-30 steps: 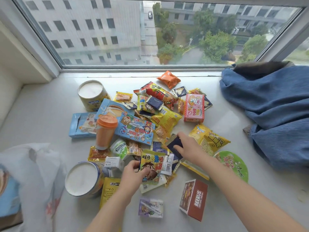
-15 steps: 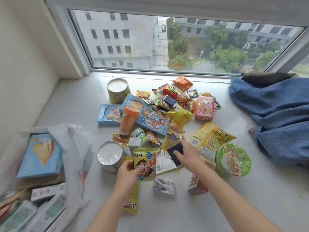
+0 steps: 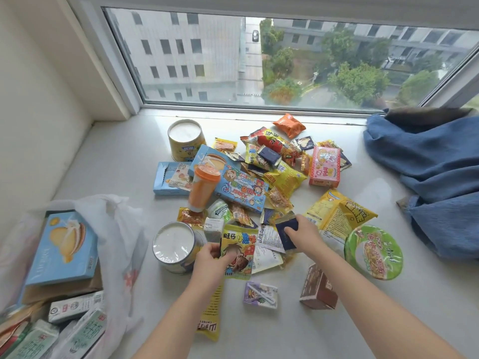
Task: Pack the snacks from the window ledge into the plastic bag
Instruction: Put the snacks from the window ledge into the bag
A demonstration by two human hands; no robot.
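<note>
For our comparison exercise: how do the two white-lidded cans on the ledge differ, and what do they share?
The far can stands upright by the window; the near can tilts, its lid facing the camera. The far can stands clear of both hands; the near can sits right beside the left hand. The near can's lid shows glossy film; the far lid looks matte. Both are round, yellow-sided, white-lidded.

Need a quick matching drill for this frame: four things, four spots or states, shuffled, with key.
Things:
1. cartoon packet
2. dark blue packet
3. noodle bowl
4. orange cup

States:
A. upright in the pile
B. held by left hand
C. flat on the ledge, right of the pile
D. gripped by right hand

Pairs: 1-B, 2-D, 3-C, 4-A
</note>
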